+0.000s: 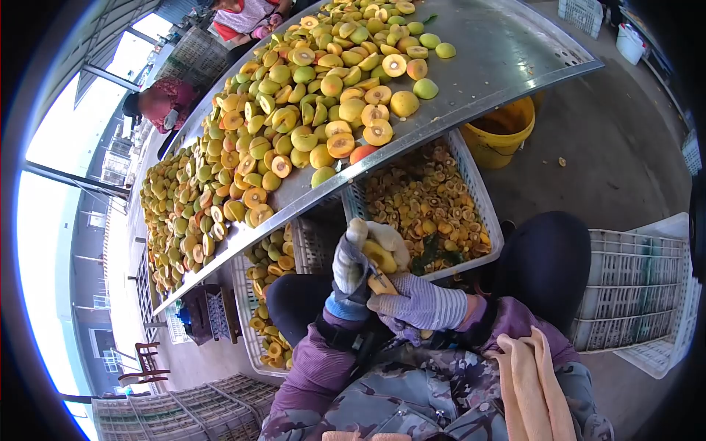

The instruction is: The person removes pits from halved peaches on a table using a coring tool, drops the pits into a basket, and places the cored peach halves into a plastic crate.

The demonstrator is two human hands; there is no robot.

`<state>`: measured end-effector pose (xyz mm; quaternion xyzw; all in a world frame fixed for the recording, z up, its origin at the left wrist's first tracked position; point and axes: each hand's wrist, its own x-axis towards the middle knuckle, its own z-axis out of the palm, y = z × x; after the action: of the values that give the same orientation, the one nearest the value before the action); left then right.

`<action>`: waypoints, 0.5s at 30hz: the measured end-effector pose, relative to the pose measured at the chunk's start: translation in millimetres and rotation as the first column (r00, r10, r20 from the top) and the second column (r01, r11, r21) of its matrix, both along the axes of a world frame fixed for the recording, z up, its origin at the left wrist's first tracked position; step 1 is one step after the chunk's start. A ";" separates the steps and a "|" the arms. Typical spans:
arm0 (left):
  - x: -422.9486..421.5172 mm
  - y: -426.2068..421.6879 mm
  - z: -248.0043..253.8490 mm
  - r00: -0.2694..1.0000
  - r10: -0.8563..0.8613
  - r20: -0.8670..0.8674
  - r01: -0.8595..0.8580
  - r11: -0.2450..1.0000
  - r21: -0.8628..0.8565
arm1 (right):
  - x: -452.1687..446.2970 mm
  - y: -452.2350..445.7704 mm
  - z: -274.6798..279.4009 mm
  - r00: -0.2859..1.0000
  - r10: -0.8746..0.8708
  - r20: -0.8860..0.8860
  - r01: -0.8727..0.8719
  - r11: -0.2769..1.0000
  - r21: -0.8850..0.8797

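My left hand (351,257), in a whitish glove, is closed around a yellow peach half (379,257) above my lap. A purple-and-white striped glove covers my right hand (426,303), which grips a short wooden-handled tool (382,284). The tool points up at the fruit; its working end is hidden by the fruit and the left fingers. Just beyond my hands is a white crate (478,191) of small yellow-brown cut-out pieces. To the left, a second white crate (246,323) holds hollowed peach halves (276,351).
A sloping metal table (493,51) stands ahead, piled with halved peaches (294,132). A yellow bucket (500,136) sits under its right edge. Stacked crates (632,290) are at my right, more crates (191,411) at lower left. Two people (173,103) work across the table.
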<state>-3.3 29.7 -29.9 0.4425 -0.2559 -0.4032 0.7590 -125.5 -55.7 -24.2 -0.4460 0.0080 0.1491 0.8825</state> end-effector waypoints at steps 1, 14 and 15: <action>-1.6 -4.4 2.8 0.984 0.030 -0.177 -0.030 1.000 0.000 | 0.0 -1.4 -2.2 1.000 -0.002 -0.001 0.002 1.000 -0.002; 91.3 151.4 84.9 0.083 -0.529 0.844 -0.995 -0.002 0.097 | 17.8 -11.1 -76.1 0.714 -0.378 -0.590 0.403 0.910 -0.096; 100.7 145.3 87.7 0.160 -0.479 0.863 -0.983 0.002 0.184 | 19.4 -13.2 -75.3 0.711 -0.390 -0.585 0.423 0.902 -0.088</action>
<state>97.4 175.1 57.8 0.9768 -0.1499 0.1525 0.0089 -106.2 -69.0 -99.4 -0.3414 0.3755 0.0825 0.8577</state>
